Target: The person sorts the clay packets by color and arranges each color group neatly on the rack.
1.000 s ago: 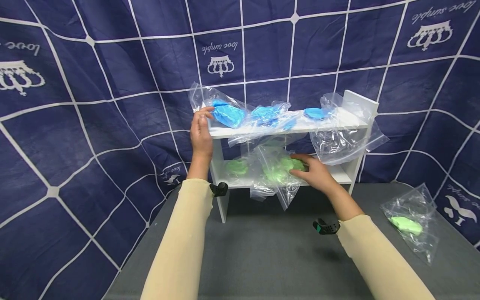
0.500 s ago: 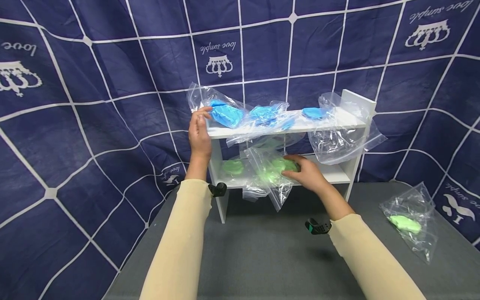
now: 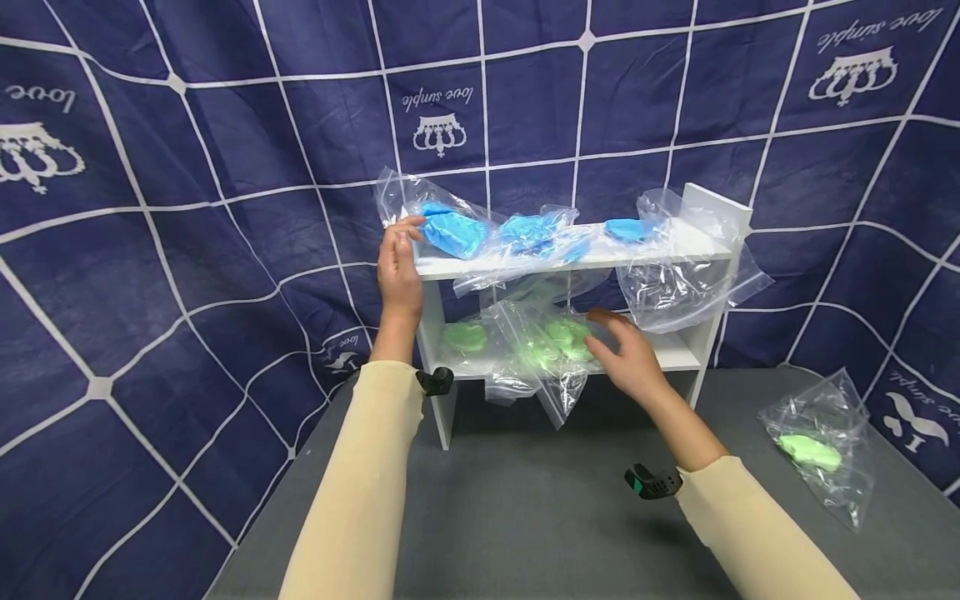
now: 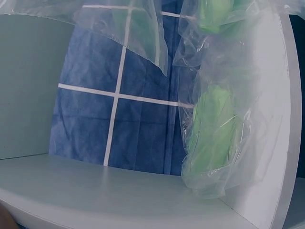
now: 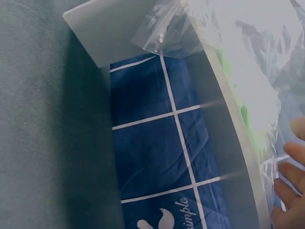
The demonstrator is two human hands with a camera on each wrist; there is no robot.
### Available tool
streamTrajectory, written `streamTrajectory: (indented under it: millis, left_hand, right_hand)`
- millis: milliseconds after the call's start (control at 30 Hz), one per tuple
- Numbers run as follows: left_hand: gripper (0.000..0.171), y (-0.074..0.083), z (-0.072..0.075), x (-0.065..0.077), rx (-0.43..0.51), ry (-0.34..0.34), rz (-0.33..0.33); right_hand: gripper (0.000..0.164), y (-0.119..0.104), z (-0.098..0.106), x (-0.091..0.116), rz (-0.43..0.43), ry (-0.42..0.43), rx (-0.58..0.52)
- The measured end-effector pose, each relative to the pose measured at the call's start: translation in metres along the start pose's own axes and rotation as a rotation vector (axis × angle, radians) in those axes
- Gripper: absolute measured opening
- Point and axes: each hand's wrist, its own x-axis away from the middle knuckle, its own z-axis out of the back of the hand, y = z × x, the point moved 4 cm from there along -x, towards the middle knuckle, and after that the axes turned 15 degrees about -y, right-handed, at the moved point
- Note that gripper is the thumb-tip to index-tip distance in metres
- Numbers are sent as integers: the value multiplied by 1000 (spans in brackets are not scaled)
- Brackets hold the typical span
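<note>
My left hand (image 3: 400, 271) grips the upper left end of a white two-tier shelf (image 3: 480, 265), its fingertips beside a clear bag holding a folded blue item (image 3: 453, 232). In front of the lower tier, my right hand (image 3: 630, 354) is spread with nothing in its grasp, just right of a bagged green item (image 3: 567, 337). That clear bag hangs over the tier's front edge. Farther left on this tier lies another bagged green item (image 3: 465, 337). The left wrist view shows green items in clear bags; the right wrist view shows my right fingers (image 5: 288, 193) near clear plastic.
On the top tier lie two more bagged blue items, one in the middle (image 3: 525, 232) and one at right (image 3: 628, 229). An empty-looking bag part (image 3: 671, 292) droops over the front. A bagged green item (image 3: 810, 452) lies on the grey table (image 3: 525, 517). Blue cloth (image 3: 300, 125) hangs behind.
My right hand shifted left with the bagged green item, then let go and drew back to the right. The item now lies slightly farther left. My left hand stayed on the shelf.
</note>
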Motion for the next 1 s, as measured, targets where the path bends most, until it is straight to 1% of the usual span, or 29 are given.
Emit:
streamTrajectory:
  millis: [167, 300, 367, 467, 533, 600, 700, 800, 867, 1000]
  left_hand:
    - [26, 1, 0, 0, -5, 1, -3]
    - [26, 1, 0, 0, -6, 2, -8]
    - [26, 1, 0, 0, -4, 3, -8]
    - [26, 0, 0, 0, -4, 3, -7]
    - [26, -11, 0, -1, -5, 7, -7]
    - [27, -19, 0, -1, -2, 8, -1]
    - [27, -20, -2, 0, -1, 4, 14]
    - [27, -5, -3, 1, -5, -5, 16]
    - [27, -1, -2, 1, -10, -6, 5]
    - [27, 0, -1, 1, -13, -1, 2]
  right_hand:
    - [39, 1, 5, 18, 2, 73, -23]
    - [37, 1, 9, 34, -11, 117, -6]
    - [36, 2, 11, 42, 0, 142, 9]
    - [35, 5, 16, 54, 45, 194, 30]
    - [32, 8, 19, 63, 61, 232, 31]
    - [30, 11, 24, 75, 40, 280, 35]
    - [28, 16, 30, 96, -42, 359, 36]
    - [31, 24, 34, 114, -125, 425, 39]
    - [31, 29, 37, 122, -140, 448, 30]
    - [28, 41, 44, 132, -136, 454, 13]
